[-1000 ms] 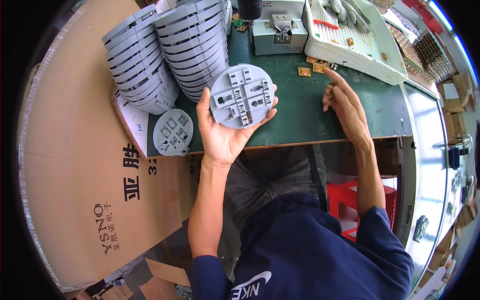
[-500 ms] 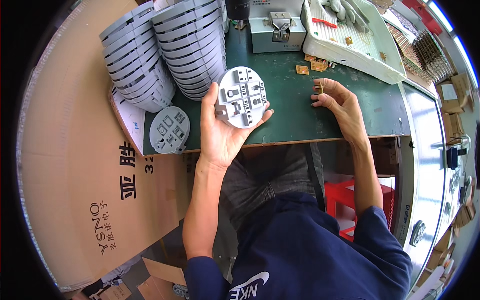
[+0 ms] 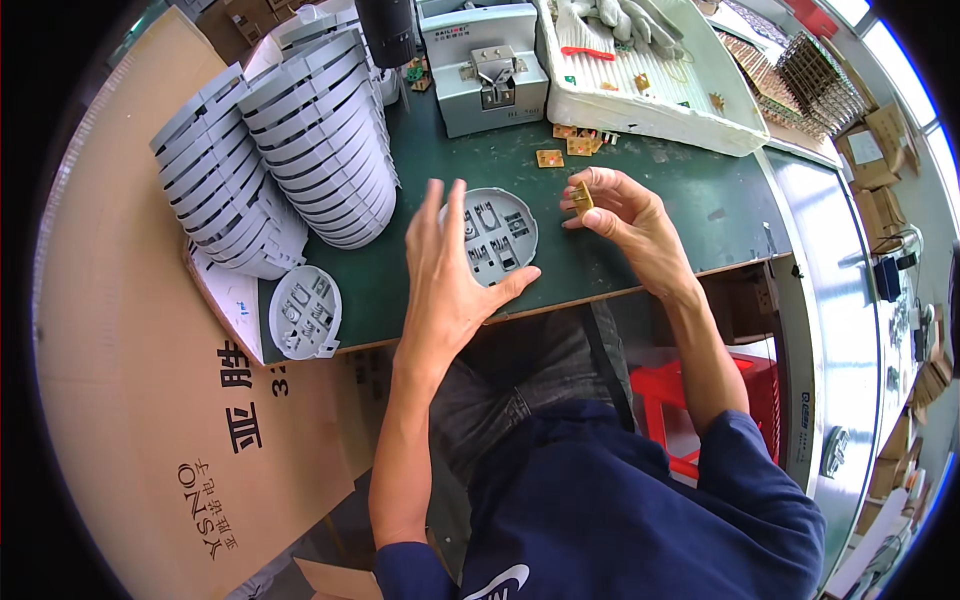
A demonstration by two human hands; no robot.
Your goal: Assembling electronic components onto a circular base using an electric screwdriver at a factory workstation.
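A round light-grey plastic housing (image 3: 508,232) lies on the green tabletop, with square recesses and slots facing up. Over its left side my left hand (image 3: 445,275) is spread, fingers raised and thumb close to the near rim; part of the housing is hidden behind it. To the right, my right hand (image 3: 635,225) pinches a small yellow-brown circuit board (image 3: 582,198) between thumb and fingers, above the table. A second round grey piece (image 3: 306,312) with similar cutouts rests at the table's left front edge.
Tall stacks of grey plastic housings (image 3: 318,140) stand at the left. At the back are a grey-white machine (image 3: 488,85) and a pale foam tray (image 3: 660,110) with gloves and a red-handled tool. Several loose circuit boards (image 3: 550,158) lie before the tray.
The housing has left my left hand's grip and now lies on the table with its other side up. The left hand has spread its fingers. My right hand still holds the small board.
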